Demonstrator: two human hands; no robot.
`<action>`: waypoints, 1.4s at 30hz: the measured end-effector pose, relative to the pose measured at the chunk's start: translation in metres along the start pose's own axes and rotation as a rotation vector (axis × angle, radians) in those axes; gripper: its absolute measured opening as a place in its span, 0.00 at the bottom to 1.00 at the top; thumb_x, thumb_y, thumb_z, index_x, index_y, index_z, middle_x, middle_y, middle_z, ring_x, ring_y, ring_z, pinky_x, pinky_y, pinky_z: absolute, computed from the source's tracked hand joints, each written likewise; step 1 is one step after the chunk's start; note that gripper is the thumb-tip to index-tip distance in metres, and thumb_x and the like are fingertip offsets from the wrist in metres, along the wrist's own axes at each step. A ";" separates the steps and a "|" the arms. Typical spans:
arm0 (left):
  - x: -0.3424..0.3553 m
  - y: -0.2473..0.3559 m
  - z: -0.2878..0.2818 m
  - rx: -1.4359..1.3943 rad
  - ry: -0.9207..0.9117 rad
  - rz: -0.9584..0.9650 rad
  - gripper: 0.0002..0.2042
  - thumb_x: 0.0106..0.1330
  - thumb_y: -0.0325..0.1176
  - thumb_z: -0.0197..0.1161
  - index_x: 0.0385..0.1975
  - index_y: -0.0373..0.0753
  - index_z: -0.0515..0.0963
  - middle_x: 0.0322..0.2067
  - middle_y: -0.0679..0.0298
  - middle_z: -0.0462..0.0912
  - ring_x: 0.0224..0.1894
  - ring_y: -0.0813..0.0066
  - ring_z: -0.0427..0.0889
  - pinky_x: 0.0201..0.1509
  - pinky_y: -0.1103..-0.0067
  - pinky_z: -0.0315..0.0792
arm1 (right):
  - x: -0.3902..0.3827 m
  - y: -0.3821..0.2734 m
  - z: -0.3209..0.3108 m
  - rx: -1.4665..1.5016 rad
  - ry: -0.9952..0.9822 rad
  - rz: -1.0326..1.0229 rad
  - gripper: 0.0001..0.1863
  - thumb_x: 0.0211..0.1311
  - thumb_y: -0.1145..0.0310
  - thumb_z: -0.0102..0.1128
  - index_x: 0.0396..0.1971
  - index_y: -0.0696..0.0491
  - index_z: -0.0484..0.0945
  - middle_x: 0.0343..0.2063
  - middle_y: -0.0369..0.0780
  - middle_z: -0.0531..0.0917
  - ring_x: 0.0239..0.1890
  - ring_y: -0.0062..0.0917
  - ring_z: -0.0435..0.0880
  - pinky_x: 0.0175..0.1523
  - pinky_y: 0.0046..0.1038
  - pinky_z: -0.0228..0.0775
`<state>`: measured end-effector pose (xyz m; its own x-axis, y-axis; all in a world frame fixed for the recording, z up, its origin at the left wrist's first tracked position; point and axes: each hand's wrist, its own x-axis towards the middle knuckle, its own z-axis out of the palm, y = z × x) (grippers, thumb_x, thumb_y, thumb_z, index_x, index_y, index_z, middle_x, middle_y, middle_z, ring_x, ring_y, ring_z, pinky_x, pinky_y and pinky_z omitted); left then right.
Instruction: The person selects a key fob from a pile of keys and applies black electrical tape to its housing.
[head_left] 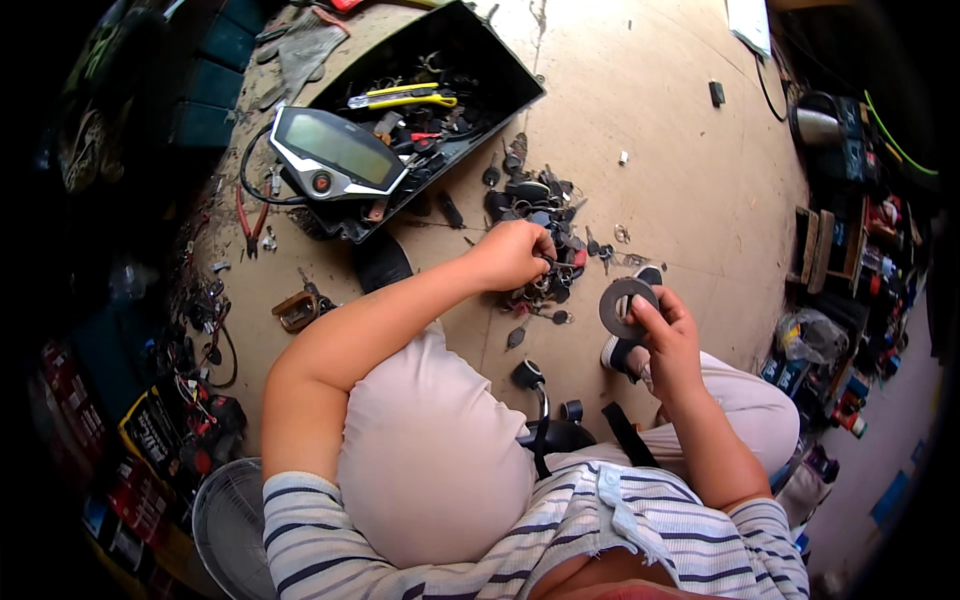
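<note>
A heap of loose keys (545,205), many with black heads, lies on the floor in front of me. My left hand (512,257) reaches into the heap's near side, its fingers curled and pinched together. What they grip is hidden among the keys. To the right of the heap, my right hand (668,328) holds a flat dark grey ring (612,308) up off the floor, thumb across its edge. Behind and left of the heap stands a black open bin (500,105) full of keys and small parts. A yellow utility knife (410,97) rests on its contents.
A digital instrument cluster (340,150) leans on the bin's near left edge. Red-handled pliers (250,220) and a brown key holder (297,311) lie to the left. A fan (230,520) stands at lower left. Shelves with tools and a plastic bag (812,337) line the right.
</note>
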<state>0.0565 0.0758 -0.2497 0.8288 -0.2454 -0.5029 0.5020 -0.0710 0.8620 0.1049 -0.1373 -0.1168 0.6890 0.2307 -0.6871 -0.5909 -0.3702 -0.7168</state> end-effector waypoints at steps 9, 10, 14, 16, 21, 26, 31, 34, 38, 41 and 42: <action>0.005 0.017 -0.029 0.024 0.530 0.196 0.10 0.57 0.36 0.61 0.31 0.34 0.79 0.30 0.52 0.81 0.34 0.56 0.81 0.39 0.71 0.73 | -0.003 0.002 -0.002 -0.014 -0.024 0.032 0.08 0.61 0.68 0.58 0.35 0.56 0.74 0.28 0.33 0.78 0.32 0.14 0.75 0.42 0.18 0.66; 0.006 0.017 -0.040 0.050 0.649 0.217 0.10 0.58 0.36 0.61 0.31 0.34 0.80 0.29 0.52 0.81 0.33 0.56 0.81 0.38 0.71 0.73 | -0.004 0.001 -0.003 -0.009 -0.025 0.035 0.08 0.61 0.68 0.58 0.35 0.56 0.74 0.28 0.33 0.78 0.32 0.14 0.75 0.42 0.18 0.66; 0.003 0.001 -0.107 0.261 0.964 0.199 0.09 0.59 0.34 0.59 0.32 0.34 0.80 0.30 0.51 0.81 0.34 0.55 0.81 0.39 0.69 0.73 | -0.006 -0.001 -0.003 0.005 -0.023 0.042 0.08 0.61 0.68 0.59 0.35 0.56 0.74 0.28 0.33 0.79 0.32 0.14 0.76 0.42 0.18 0.66; -0.001 -0.022 -0.138 0.557 0.987 0.131 0.08 0.59 0.31 0.57 0.31 0.35 0.80 0.31 0.50 0.81 0.35 0.54 0.80 0.41 0.68 0.74 | -0.007 0.000 -0.002 0.006 -0.032 0.044 0.07 0.61 0.68 0.59 0.36 0.56 0.74 0.28 0.33 0.79 0.32 0.14 0.76 0.42 0.18 0.67; 0.017 -0.029 -0.148 1.078 0.605 -0.286 0.09 0.57 0.29 0.56 0.34 0.39 0.82 0.34 0.54 0.82 0.40 0.58 0.81 0.42 0.66 0.75 | -0.005 0.003 -0.004 -0.007 -0.033 0.045 0.07 0.61 0.68 0.58 0.36 0.55 0.74 0.28 0.33 0.79 0.32 0.13 0.76 0.41 0.18 0.67; 0.037 -0.064 -0.146 1.169 0.696 -0.294 0.11 0.53 0.36 0.63 0.32 0.37 0.81 0.37 0.54 0.80 0.39 0.56 0.81 0.40 0.67 0.76 | -0.007 0.004 0.001 -0.011 -0.053 0.051 0.07 0.61 0.68 0.58 0.36 0.55 0.74 0.28 0.33 0.79 0.32 0.13 0.76 0.41 0.18 0.67; 0.020 -0.025 -0.158 0.596 0.769 -0.106 0.14 0.54 0.35 0.62 0.37 0.33 0.79 0.35 0.55 0.81 0.34 0.62 0.82 0.38 0.73 0.77 | -0.007 0.004 0.000 -0.011 -0.051 0.038 0.07 0.61 0.68 0.58 0.36 0.55 0.74 0.28 0.33 0.79 0.33 0.14 0.76 0.42 0.18 0.67; 0.008 0.011 -0.145 -0.523 0.628 0.104 0.12 0.63 0.31 0.59 0.42 0.30 0.73 0.36 0.62 0.79 0.35 0.74 0.80 0.39 0.80 0.78 | -0.008 0.001 0.000 -0.007 -0.045 0.021 0.07 0.61 0.68 0.58 0.35 0.55 0.74 0.28 0.33 0.78 0.33 0.14 0.75 0.43 0.18 0.66; -0.010 0.047 -0.101 -0.919 0.381 0.165 0.14 0.63 0.27 0.58 0.48 0.31 0.69 0.41 0.60 0.77 0.41 0.71 0.80 0.42 0.78 0.79 | -0.007 -0.004 0.006 -0.001 -0.047 0.008 0.06 0.61 0.69 0.57 0.35 0.55 0.74 0.27 0.33 0.77 0.32 0.15 0.73 0.42 0.18 0.65; -0.011 0.054 -0.069 -0.944 0.235 0.060 0.14 0.62 0.25 0.59 0.46 0.33 0.68 0.39 0.61 0.77 0.42 0.71 0.80 0.43 0.77 0.81 | -0.004 -0.004 -0.002 0.010 -0.090 -0.026 0.10 0.61 0.66 0.59 0.36 0.56 0.75 0.31 0.34 0.80 0.35 0.16 0.77 0.46 0.20 0.66; -0.012 0.055 -0.059 -0.944 0.200 0.037 0.14 0.61 0.25 0.59 0.45 0.33 0.68 0.39 0.61 0.76 0.41 0.71 0.81 0.43 0.78 0.81 | -0.005 -0.005 -0.001 0.018 -0.103 -0.036 0.11 0.61 0.65 0.59 0.37 0.56 0.75 0.30 0.34 0.80 0.36 0.16 0.77 0.46 0.20 0.66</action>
<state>0.0889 0.1316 -0.1997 0.8312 -0.0567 -0.5531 0.3942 0.7617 0.5143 0.1052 -0.1372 -0.1097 0.6637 0.3353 -0.6686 -0.5745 -0.3440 -0.7427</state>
